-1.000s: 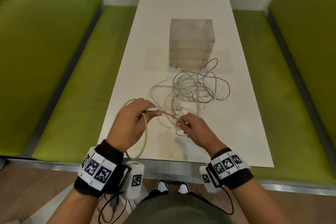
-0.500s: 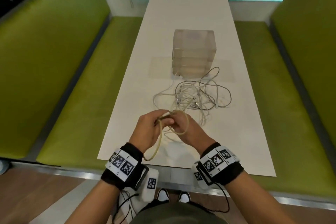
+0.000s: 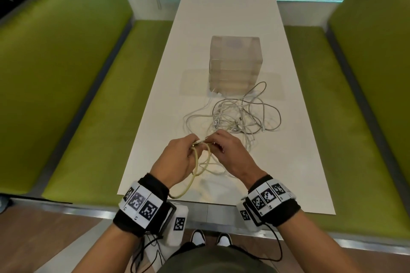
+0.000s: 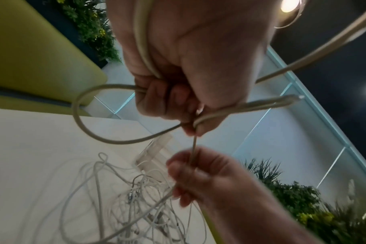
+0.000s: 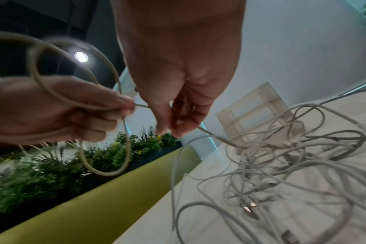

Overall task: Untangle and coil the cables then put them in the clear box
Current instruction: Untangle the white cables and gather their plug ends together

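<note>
A beige cable (image 3: 195,167) hangs in two loops from my left hand (image 3: 177,159), whose curled fingers grip the loops (image 4: 107,115) with the plug end sticking out past the thumb. My right hand (image 3: 228,153) pinches the same cable (image 5: 211,133) between thumb and fingertips, close beside the left hand. From there the strand runs into a tangle of white and grey cables (image 3: 239,117) lying on the white table (image 3: 221,17). The clear box (image 3: 235,64) stands just behind the tangle, also in the right wrist view (image 5: 253,107).
Green benches (image 3: 66,95) flank the table on both sides. Plants (image 5: 42,173) stand behind the left bench. A white wall with a lit strip closes the far end. My shoes (image 3: 210,237) show below the near table edge.
My hands have come together from being apart. A second loop of the beige cable has formed in my left hand. The head view has tilted up slightly.
</note>
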Motion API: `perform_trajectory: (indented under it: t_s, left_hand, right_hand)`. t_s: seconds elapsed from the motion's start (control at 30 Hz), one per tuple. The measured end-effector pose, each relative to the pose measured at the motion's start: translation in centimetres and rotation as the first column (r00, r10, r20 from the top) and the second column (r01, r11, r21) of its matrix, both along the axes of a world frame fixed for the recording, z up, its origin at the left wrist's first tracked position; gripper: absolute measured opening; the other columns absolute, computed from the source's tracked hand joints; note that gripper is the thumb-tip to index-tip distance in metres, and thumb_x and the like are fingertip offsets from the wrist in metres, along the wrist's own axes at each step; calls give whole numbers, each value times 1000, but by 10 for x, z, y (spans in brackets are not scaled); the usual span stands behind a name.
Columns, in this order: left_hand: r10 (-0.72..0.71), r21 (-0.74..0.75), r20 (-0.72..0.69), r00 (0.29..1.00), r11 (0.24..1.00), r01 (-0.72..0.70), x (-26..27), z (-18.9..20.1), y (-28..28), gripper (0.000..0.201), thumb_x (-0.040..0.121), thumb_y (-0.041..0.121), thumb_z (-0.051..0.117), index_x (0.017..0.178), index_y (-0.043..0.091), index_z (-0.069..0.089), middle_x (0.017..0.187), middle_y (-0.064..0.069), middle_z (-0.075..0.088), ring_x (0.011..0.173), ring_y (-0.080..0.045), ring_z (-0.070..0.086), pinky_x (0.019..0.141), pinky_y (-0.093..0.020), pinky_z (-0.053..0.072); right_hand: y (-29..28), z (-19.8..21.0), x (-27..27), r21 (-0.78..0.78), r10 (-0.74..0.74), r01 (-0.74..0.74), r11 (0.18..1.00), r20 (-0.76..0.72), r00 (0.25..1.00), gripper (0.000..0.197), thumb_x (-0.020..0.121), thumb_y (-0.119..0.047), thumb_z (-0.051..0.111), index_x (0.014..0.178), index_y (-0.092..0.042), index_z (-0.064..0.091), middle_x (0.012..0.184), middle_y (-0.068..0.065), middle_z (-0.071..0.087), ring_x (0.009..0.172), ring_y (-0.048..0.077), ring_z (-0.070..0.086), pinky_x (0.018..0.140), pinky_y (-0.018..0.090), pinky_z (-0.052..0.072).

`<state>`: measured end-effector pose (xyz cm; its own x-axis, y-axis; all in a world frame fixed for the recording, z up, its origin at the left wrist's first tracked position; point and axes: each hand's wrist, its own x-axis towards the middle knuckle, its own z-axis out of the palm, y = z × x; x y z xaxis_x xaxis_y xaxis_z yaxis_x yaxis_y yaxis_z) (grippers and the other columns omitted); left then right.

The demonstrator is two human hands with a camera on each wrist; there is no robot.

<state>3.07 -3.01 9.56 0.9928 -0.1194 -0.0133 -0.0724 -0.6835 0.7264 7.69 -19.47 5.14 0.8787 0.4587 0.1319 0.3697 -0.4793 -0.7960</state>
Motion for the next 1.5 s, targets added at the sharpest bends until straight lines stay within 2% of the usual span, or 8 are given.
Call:
perform_trajectory:
  t_s: [0.23,0.37,0.53,0.8,1.03,1.27,1.37,1.5]
  left_hand:
    - [200,-138,139,970,974,-181,-6,31,31,36,94,10,49,65,23,35,51,16,42,50,-10,30,47,-16,25]
    - [296,-318,-53,954,900,-297,-7,17,39,28,98,8,45,72,-3,41,48,13,37,47,-6,31,46,-13,27]
    - [105,-25,-33,994,994,-105,-8,-6,45,19,95,27,46,76,29,45,61,8,48,58,-19,45,56,-34,41]
    - [-50,350,-113,992,933,87,-13,-21,3,6,90,13,43,94,14,48,83,-1,56,74,-29,57,62,-36,41]
    - [-83,85,-243,967,991,106,-11,-17,-1,17,88,9,49,79,22,42,68,4,53,62,-18,49,58,-28,40]
    - [-157,-360,-293,943,932,44,-17,5,13,33,97,17,51,129,24,50,92,6,64,84,0,59,83,-17,47]
    - [-46,-395,-178,983,918,-29,-21,7,14,23,99,4,43,110,17,59,84,3,62,71,3,57,72,-17,45]
    - [197,-485,7,980,858,-170,-17,8,19,20,99,3,41,98,16,56,86,7,66,88,-10,66,85,-31,51]
  right_hand:
    - [-40,-46,28,-126,-246,237,963,-66,967,18,86,5,53,91,-4,67,91,11,61,83,25,60,74,41,51]
    - [-41,-34,33,-35,-283,280,959,-110,953,20,87,4,56,97,-3,71,95,10,62,89,23,64,80,38,54]
    - [-33,4,12,83,-75,86,993,-128,989,16,83,-2,66,98,-3,74,82,-13,53,81,-7,57,75,8,43]
    - [-13,43,-48,229,261,-221,948,-164,951,45,79,-11,73,121,-22,62,73,-8,59,70,10,54,72,28,48]
    - [-18,20,-53,138,250,-259,956,80,965,16,83,-19,68,97,-14,73,86,-6,55,77,4,55,71,22,47]
    - [-24,7,-61,184,52,-85,979,178,983,12,87,-20,62,88,-12,71,107,-1,57,100,15,56,85,24,47]
    - [-25,7,-66,212,49,-78,974,139,989,10,88,-18,59,89,-15,68,91,-10,64,89,10,61,81,21,48]
    - [-28,5,-77,301,101,-46,953,-170,980,14,87,-17,64,83,-29,66,79,-13,68,75,9,64,74,29,53]
